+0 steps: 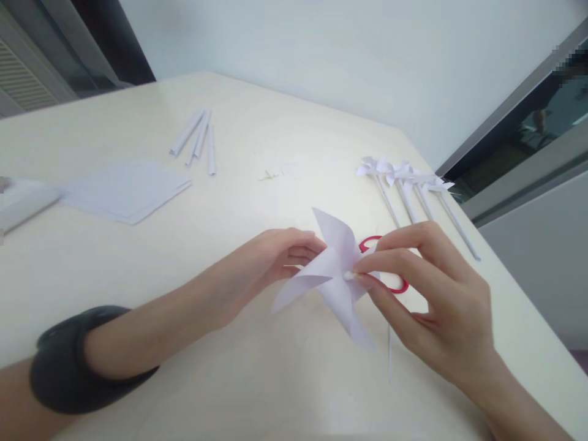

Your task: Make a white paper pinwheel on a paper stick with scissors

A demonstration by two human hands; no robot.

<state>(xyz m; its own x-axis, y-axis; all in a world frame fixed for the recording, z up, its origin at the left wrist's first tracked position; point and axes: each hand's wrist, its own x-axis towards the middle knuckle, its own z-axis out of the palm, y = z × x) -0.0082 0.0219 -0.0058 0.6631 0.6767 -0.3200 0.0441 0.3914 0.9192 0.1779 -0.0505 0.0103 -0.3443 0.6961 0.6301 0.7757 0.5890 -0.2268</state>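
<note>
A white paper pinwheel (337, 269) with pointed, curled blades is held up above the table, facing me. My right hand (436, 294) pinches a small white knot-like bit (350, 276) at its centre between thumb and fingertips. From the left, my left hand (285, 254) reaches behind the blades with curled fingers; its fingertips are hidden by the paper, and it appears to support the pinwheel from the back. Red-handled scissors (399, 286) lie on the table, partly covered by the pinwheel and my right hand. A thin white stick (390, 355) shows below them.
Several finished pinwheels on paper sticks (407, 196) lie at the right, near the table's edge. Rolled paper tubes (198, 138) rest at the back left. Stacked paper sheets (131, 193) lie beside a white packet (25, 202). Small scraps (271, 176) sit mid-table. A wall (321, 49) stands behind.
</note>
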